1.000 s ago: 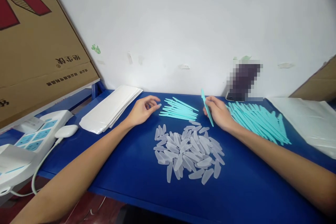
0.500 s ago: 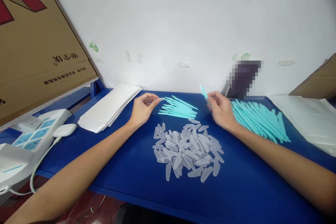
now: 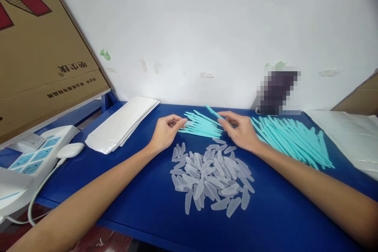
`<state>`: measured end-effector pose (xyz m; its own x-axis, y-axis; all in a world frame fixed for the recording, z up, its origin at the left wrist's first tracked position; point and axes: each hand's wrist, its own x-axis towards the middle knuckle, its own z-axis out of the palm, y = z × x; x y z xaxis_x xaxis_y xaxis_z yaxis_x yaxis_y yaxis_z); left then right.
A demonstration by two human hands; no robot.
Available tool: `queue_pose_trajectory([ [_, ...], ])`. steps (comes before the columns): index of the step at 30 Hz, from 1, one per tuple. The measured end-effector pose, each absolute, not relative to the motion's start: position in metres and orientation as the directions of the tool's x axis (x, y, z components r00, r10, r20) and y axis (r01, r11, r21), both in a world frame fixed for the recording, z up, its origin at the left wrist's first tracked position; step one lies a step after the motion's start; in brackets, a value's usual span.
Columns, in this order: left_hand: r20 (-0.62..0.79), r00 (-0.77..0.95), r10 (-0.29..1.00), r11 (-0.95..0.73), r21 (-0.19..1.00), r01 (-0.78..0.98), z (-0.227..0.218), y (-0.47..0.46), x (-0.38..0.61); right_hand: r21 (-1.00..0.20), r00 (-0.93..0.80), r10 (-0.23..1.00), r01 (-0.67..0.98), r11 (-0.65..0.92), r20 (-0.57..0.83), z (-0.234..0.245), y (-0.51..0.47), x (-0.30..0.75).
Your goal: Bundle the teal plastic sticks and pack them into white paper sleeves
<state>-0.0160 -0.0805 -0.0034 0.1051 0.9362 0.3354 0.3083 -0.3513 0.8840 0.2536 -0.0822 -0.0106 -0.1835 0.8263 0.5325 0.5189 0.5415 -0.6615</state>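
My right hand [image 3: 240, 130] pinches a thin teal plastic stick [image 3: 213, 112] that points up and left over a small pile of teal sticks [image 3: 201, 125]. My left hand [image 3: 167, 130] is pinched on a small clear cap [image 3: 183, 120] beside that pile's left end. In front of both hands lies a heap of several translucent caps [image 3: 211, 175] on the blue table [image 3: 141, 189]. A larger pile of teal sticks [image 3: 291, 138] lies to the right of my right hand.
A stack of white sleeves [image 3: 122, 123] lies at the back left. A white power strip [image 3: 32, 157] and a white plug [image 3: 70, 150] sit at the far left under a tilted cardboard box [image 3: 38, 43]. White plastic sheeting [image 3: 348, 138] covers the right side.
My right hand has carried its teal stick leftward toward my left hand, and the stick has tilted from upright to pointing left. My left hand has raised its clear cap slightly.
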Motion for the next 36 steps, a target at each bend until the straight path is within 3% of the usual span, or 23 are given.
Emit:
queue_pose_trajectory([
  [7,0.357,0.083,0.93,-0.364,0.876,0.316,-0.002,-0.082,-0.015,-0.439,-0.471,0.741,0.602,0.667,0.479,-0.01,-0.089,0.255],
  [19,0.517,0.206,0.831,-0.556,0.754,0.35,-0.002,-0.081,-0.005,-0.422,-0.543,0.724,0.589,0.689,0.424,-0.007,-0.089,0.252],
  [25,0.589,0.245,0.77,-0.636,0.679,0.367,0.007,-0.08,0.003,-0.515,-0.438,0.78,0.587,0.625,0.448,0.003,-0.089,0.243],
  [31,0.557,0.189,0.808,-0.552,0.608,0.571,0.007,-0.066,-0.012,-0.384,-0.302,0.851,0.792,0.475,0.429,-0.002,-0.065,0.253],
  [36,0.546,0.281,0.789,-0.581,0.515,0.63,0.001,-0.063,-0.015,-0.345,-0.295,0.886,0.84,0.419,0.357,-0.014,-0.047,0.258],
])
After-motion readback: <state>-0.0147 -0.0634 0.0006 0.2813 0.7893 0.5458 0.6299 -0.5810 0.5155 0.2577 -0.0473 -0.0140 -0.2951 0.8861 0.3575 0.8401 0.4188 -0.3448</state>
